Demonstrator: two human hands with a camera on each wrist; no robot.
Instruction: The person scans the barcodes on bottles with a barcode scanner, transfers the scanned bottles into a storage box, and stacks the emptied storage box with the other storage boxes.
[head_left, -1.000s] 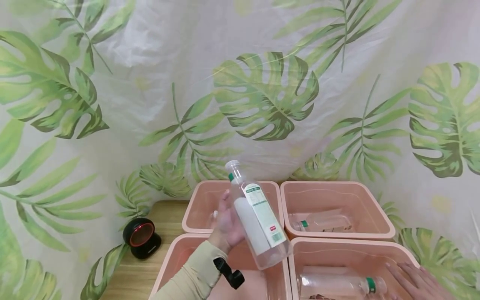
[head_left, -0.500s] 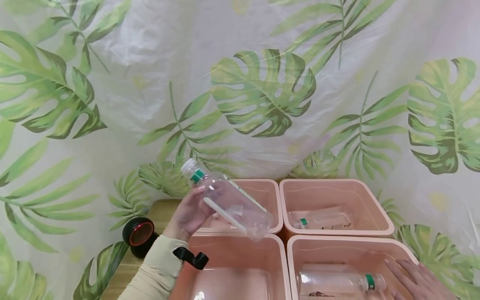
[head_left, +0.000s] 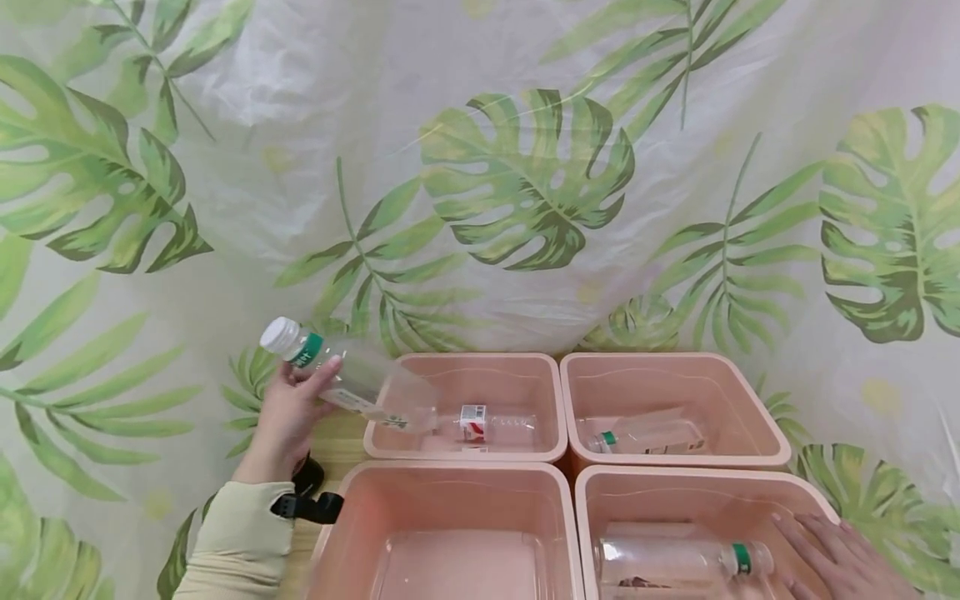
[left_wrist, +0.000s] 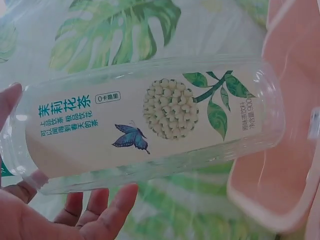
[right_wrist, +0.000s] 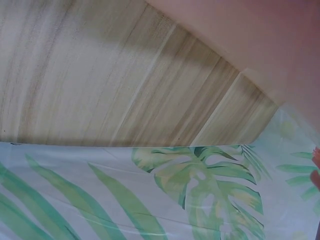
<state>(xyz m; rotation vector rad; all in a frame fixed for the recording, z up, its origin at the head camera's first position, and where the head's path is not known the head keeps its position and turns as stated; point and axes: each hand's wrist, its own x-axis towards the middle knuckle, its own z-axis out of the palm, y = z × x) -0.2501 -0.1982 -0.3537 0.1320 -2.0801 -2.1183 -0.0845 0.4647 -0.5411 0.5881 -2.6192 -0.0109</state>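
My left hand (head_left: 288, 417) grips a large clear plastic bottle (head_left: 375, 379) near its white cap, above the table's left side. The bottle tilts, its cap up to the left and its base over the left rim of the back left bin (head_left: 465, 455). In the left wrist view, the bottle's label (left_wrist: 165, 115) shows a white flower and a blue butterfly. At the right, my right hand (head_left: 843, 554) lies with extended fingers at the right side of the front right bin (head_left: 675, 475). A clear bottle (head_left: 667, 562) with a green neck band lies in that bin.
A small bottle (head_left: 473, 422) with a red and white label lies in the back left bin. Another clear bottle (head_left: 652, 437) lies in the back right bin (head_left: 675, 459). The front left bin (head_left: 450, 468) stands nearest me; a black object (head_left: 307, 479) is partly hidden by my left arm.
My left hand has carried the bottle leftward from over the bins and turned it, so its cap points farther left. The small bottle in the back left bin has come into view. My right hand stays put.
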